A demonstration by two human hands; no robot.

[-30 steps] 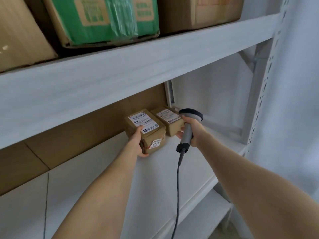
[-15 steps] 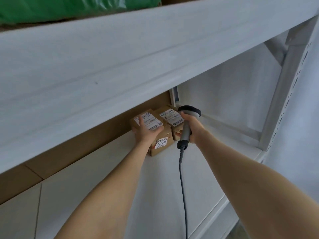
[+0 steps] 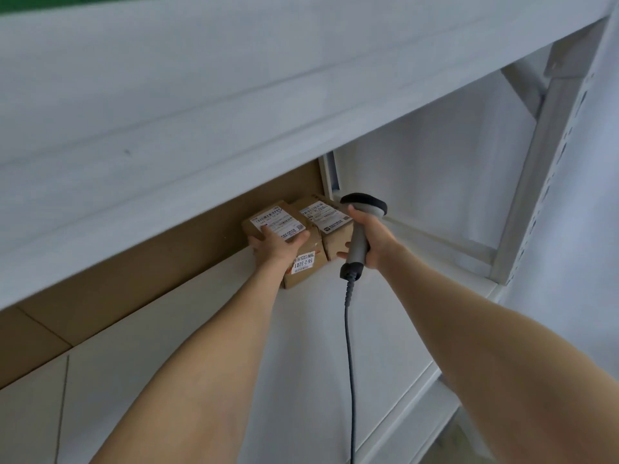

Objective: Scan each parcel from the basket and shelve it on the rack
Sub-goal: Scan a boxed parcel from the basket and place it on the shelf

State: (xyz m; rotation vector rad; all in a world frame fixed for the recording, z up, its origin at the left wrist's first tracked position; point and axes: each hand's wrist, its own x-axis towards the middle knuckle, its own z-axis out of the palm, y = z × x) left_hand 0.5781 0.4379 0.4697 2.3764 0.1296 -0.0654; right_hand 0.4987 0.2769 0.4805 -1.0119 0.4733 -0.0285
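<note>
Two small brown cardboard parcels with white labels sit side by side at the back of the white rack shelf (image 3: 207, 346). My left hand (image 3: 276, 244) lies flat on top of the left parcel (image 3: 306, 262), fingers spread over its label. The right parcel (image 3: 330, 226) touches it, close to the rack's back post. My right hand (image 3: 371, 241) grips a grey barcode scanner (image 3: 360, 229) by its handle, just right of the parcels, head up; its dark cable (image 3: 350, 363) hangs down towards me.
The upper shelf board (image 3: 234, 105) overhangs low across the view. A brown cardboard panel (image 3: 134, 279) lines the back left. A perforated white upright (image 3: 542, 169) and diagonal brace stand at the right. A lower shelf edge (image 3: 418, 406) shows below.
The left hand shifted from the parcel's front side onto its top, and the parcel moved back against the rear panel. The view dropped, hiding the boxes on the upper shelf.
</note>
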